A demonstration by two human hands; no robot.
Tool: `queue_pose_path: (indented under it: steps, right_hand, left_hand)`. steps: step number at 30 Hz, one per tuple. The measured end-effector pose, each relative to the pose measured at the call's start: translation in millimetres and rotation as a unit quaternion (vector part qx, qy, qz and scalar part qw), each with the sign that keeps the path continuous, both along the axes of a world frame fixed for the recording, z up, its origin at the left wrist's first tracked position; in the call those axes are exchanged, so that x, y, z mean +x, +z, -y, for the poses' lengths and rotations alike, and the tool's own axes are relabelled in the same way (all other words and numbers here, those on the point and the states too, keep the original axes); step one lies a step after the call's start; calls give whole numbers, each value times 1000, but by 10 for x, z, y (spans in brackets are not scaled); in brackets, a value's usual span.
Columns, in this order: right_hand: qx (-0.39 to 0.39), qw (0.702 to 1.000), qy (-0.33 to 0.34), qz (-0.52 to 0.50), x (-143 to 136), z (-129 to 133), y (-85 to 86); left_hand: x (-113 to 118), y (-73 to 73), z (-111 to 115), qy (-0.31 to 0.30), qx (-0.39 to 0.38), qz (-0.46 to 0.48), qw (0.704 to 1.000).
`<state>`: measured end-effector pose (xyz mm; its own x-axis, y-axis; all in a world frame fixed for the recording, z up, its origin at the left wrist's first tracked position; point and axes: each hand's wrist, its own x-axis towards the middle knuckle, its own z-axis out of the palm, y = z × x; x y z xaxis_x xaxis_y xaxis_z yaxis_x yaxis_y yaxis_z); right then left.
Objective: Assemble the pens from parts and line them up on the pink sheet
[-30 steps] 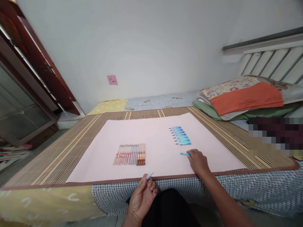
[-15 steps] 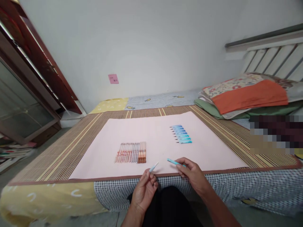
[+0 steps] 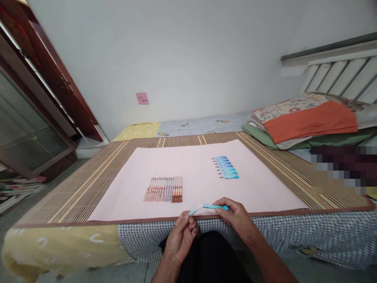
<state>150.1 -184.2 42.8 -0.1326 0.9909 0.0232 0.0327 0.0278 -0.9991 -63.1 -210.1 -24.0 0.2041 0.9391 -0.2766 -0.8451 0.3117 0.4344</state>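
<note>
My left hand (image 3: 183,234) pinches a light-blue pen piece (image 3: 193,212) with a whitish narrow end that points up and to the right. Between the thumb and fingers of my right hand (image 3: 234,214) is a turquoise pen barrel (image 3: 210,206). Its left end meets the whitish end of the piece in my left hand; whether one has entered the other I cannot tell. Beyond my right hand, several blue and turquoise pens (image 3: 225,168) with dark points lie in a slanting row. To the left sits a row of clear, reddish-printed pens (image 3: 159,190) beside several brown-and-cream pens (image 3: 177,190).
A pale pink sheet (image 3: 126,184) covers part of a striped mat (image 3: 70,184) on the bed. Folded bedding (image 3: 312,122) is piled at the right, near a radiator (image 3: 338,74). A pink note (image 3: 142,98) is stuck to the wall.
My right hand has brought the turquoise barrel left and down, so its end now meets the light-blue piece. My left hand has barely moved. The pen rows lie as before.
</note>
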Motion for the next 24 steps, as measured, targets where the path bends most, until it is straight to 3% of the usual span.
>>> queue_pose_path:
  steps: [11,17,24]
  right_hand:
    - [62,996,10,62,88,-2,79]
    - [41,996,22,76,104,29,148]
    - [-8,998,45,-31,-47,14,-46]
  left_hand:
    - [13,20,10,20,13,-43,999]
    - [53,59,39,2,48,-100,994]
    - [73,85,40,-3,69,-126,990]
